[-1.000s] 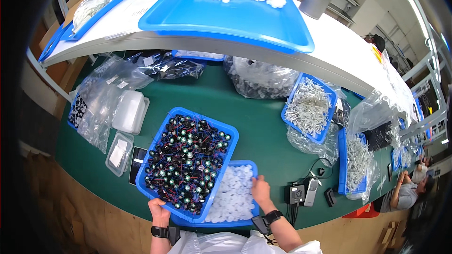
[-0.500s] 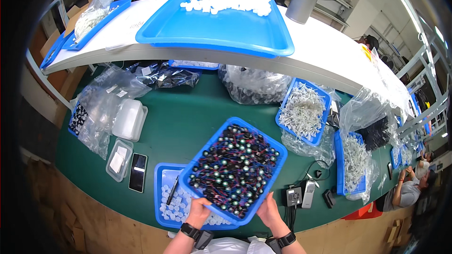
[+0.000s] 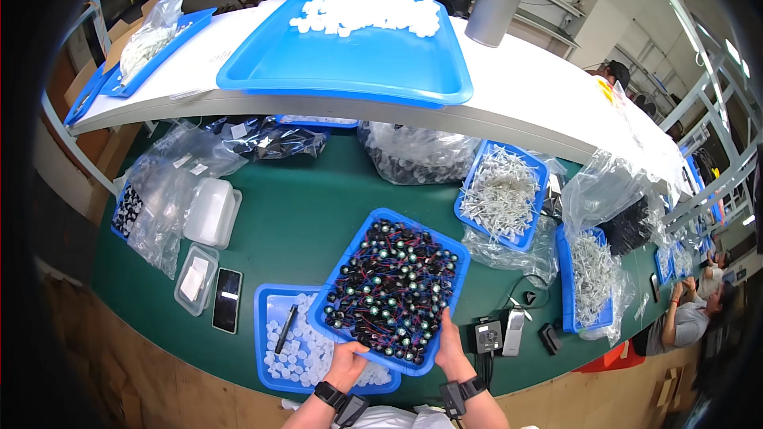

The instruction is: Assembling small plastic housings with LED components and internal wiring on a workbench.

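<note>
Both my hands hold a blue plastic tray (image 3: pixel 389 359) by its near side. It is heaped with small black round parts (image 3: pixel 393 286) that have shiny faces and red and blue wires. My left hand (image 3: pixel 347 365) grips the near left rim, thumb on top and fingers hidden beneath. At the near right corner, my right hand (image 3: pixel 451 345) clasps the outer wall. This tray sits turned at an angle and partly covers a second blue tray (image 3: pixel 258 330), which contains small translucent white caps (image 3: pixel 318 357) and a black pen (image 3: pixel 286 330).
Left are a phone (image 3: pixel 227 300), clear plastic tubs (image 3: pixel 211 213) and bags. Blue trays of white pieces (image 3: pixel 499 195) stand right, near a small black device (image 3: pixel 486 337) with cables. A raised white shelf (image 3: pixel 509 115) crosses behind, carrying a large blue tray (image 3: pixel 342 83) and a grey cylinder (image 3: pixel 501 0).
The held tray has turned slightly and sits squarer to me. My right hand has shifted up along its right side. The whole view has moved a little.
</note>
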Demonstrator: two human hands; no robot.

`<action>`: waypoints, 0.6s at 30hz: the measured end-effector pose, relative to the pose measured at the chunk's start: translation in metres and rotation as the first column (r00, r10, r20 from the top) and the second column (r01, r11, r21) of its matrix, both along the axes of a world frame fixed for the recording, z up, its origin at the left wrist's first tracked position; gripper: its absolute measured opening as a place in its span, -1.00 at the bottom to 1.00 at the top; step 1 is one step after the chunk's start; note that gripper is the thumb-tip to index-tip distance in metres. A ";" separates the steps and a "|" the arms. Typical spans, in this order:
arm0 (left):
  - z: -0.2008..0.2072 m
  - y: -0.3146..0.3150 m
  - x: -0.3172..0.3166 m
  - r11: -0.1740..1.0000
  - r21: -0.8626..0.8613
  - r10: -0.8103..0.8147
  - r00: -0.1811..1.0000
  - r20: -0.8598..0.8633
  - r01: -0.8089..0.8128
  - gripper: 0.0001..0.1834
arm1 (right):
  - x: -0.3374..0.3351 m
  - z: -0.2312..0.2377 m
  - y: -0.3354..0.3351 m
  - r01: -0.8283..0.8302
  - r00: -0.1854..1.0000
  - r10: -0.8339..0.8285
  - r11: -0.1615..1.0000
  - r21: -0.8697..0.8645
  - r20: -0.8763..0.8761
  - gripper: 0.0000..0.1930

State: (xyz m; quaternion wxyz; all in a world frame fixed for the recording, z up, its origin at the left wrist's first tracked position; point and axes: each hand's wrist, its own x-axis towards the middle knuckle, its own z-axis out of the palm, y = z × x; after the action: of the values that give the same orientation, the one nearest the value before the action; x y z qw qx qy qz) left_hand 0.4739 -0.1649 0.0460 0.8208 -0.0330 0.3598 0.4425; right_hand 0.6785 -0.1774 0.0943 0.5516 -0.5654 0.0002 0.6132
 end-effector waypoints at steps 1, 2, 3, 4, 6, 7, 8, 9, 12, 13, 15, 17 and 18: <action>-0.002 0.001 0.002 1.000 0.027 0.005 1.000 -0.004 -0.005 -0.28 | 0.004 -0.008 0.003 -0.023 1.000 0.023 1.000 0.008 0.019 -0.38; -0.001 0.002 0.005 1.000 0.030 -0.004 1.000 0.000 0.004 -0.28 | 0.010 -0.017 0.007 -0.046 0.998 0.046 0.999 0.016 0.039 -0.37; -0.001 0.004 0.006 1.000 0.027 0.008 1.000 0.010 -0.009 -0.29 | 0.010 -0.017 0.013 -0.043 0.998 0.042 0.999 0.019 0.039 -0.37; -0.001 0.006 0.007 0.999 0.025 0.020 1.000 0.020 -0.021 -0.30 | 0.011 -0.017 0.020 -0.071 0.992 0.070 0.997 0.006 0.104 -0.35; -0.008 0.014 0.012 0.999 0.028 0.019 1.000 0.025 -0.019 -0.32 | 0.016 -0.013 0.035 -0.095 0.981 0.094 0.995 -0.005 0.169 -0.34; -0.009 0.017 0.014 0.999 0.027 0.022 0.999 0.028 -0.023 -0.35 | 0.020 -0.011 0.042 -0.131 0.974 0.134 0.991 -0.026 0.181 -0.32; -0.011 0.018 0.016 0.999 0.032 0.018 0.999 0.029 -0.019 -0.35 | 0.024 -0.011 0.047 -0.167 0.966 0.173 0.985 -0.047 0.191 -0.30; -0.002 0.024 0.024 0.998 0.053 0.026 0.999 0.030 -0.028 -0.38 | 0.030 -0.017 0.053 -0.177 0.959 0.184 0.983 -0.052 0.213 -0.25; 0.010 0.030 0.044 0.994 0.098 0.044 0.999 -0.002 -0.043 -0.49 | 0.043 -0.023 0.059 -0.197 0.883 0.255 0.963 -0.182 0.393 -0.20; 0.011 0.031 0.046 0.992 0.115 0.062 0.997 -0.038 -0.057 -0.56 | 0.048 -0.020 0.062 -0.239 0.922 0.264 0.964 -0.120 0.285 -0.17; 0.001 0.036 0.050 0.997 0.077 0.031 0.999 0.023 -0.033 -0.59 | 0.057 -0.011 0.058 -0.272 0.960 0.267 0.961 0.055 0.082 -0.18; -0.020 0.038 0.048 0.999 0.032 -0.036 0.999 -0.004 0.036 -0.69 | 0.060 -0.003 0.050 -0.263 0.924 0.319 0.930 0.257 -0.210 -0.21; -0.024 0.036 0.047 0.998 0.033 -0.046 0.999 0.001 0.046 -0.69 | 0.056 -0.002 0.040 -0.254 0.928 0.310 0.932 0.257 -0.205 -0.21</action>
State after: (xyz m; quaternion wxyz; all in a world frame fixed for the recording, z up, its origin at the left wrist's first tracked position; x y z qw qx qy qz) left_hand 0.5214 -0.1293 0.0218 0.8316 -0.0115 0.3523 0.4291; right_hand 0.7349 -0.1376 0.0919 0.5136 -0.4141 -0.0841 0.7468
